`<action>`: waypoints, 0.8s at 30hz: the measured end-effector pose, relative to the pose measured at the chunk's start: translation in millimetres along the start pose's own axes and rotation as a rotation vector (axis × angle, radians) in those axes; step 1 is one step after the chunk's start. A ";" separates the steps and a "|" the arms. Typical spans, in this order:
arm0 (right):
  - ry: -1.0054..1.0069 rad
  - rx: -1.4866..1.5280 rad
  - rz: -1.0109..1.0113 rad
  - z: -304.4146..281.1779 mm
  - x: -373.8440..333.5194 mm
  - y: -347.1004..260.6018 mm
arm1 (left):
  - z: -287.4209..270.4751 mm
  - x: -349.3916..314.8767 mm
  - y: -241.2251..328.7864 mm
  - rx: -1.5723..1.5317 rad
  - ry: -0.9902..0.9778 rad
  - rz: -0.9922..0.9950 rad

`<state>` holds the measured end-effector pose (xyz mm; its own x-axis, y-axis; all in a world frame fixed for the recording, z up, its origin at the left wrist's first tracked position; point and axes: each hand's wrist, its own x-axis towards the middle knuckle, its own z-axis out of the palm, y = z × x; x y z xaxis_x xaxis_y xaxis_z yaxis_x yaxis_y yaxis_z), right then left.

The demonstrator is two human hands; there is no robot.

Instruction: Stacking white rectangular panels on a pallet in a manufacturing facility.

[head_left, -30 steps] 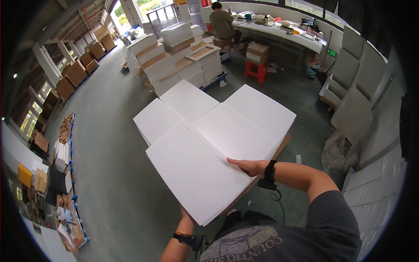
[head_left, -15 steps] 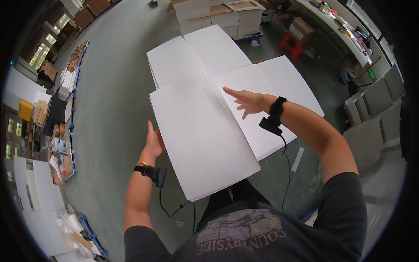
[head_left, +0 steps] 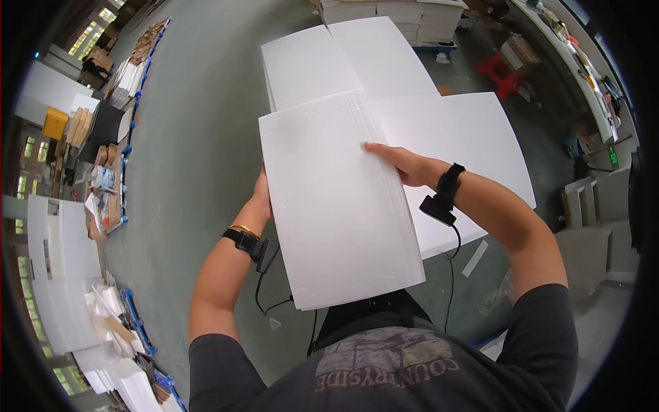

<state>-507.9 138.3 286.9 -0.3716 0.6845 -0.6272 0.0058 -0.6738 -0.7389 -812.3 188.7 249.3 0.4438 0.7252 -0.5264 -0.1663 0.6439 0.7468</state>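
Note:
A stack of large white sheets (head_left: 340, 206) lies in front of me, its near edge over my lap and its edges slightly fanned along the right side. My left hand (head_left: 261, 195) presses against the stack's left edge, with most of its fingers hidden beneath or behind the sheets. On the right edge, my right hand (head_left: 406, 163) grips the stack, thumb on the top face and fingers out of sight along the side. More white sheets (head_left: 467, 147) spread under and to the right of this stack. Farther off lie two other white sheet piles (head_left: 309, 62), side by side.
Tall stacks of white boards (head_left: 405, 20) stand beyond the sheets. A red stool (head_left: 500, 77) carries a cardboard box (head_left: 519, 53), beside a cluttered long bench (head_left: 570, 58). Low blue-edged pallets with paper and wood pieces (head_left: 103, 185) line the left. A white strip (head_left: 475, 258) lies on the floor.
My right hand has come down onto the stack's right edge, its thumb now on top. My left hand has moved up along the left edge. The view has shifted, and the top sheets look more squared.

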 end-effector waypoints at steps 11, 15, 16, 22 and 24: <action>-0.009 0.014 -0.059 17.5 -14.1 -12.5 | -8.1 -1.8 -3.6 -0.052 0.003 0.017; 0.091 0.013 -0.024 -4.7 -14.7 18.3 | -8.0 -22.3 -21.6 -0.122 -0.026 -0.039; 0.131 0.028 -0.005 -9.3 -22.8 24.4 | -17.8 -29.0 -33.1 -0.125 0.051 -0.082; 0.201 -0.017 0.075 -10.1 -125.8 80.1 | 5.3 -125.2 -70.0 0.052 0.161 -0.052; 0.259 -0.096 0.055 13.1 -146.7 89.9 | 26.0 -160.2 -71.9 -0.021 0.057 0.148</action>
<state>-465.0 -26.3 315.7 -0.1183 0.7045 -0.6998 0.1121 -0.6908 -0.7143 -848.5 20.0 290.5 0.3629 0.8245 -0.4341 -0.2451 0.5339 0.8092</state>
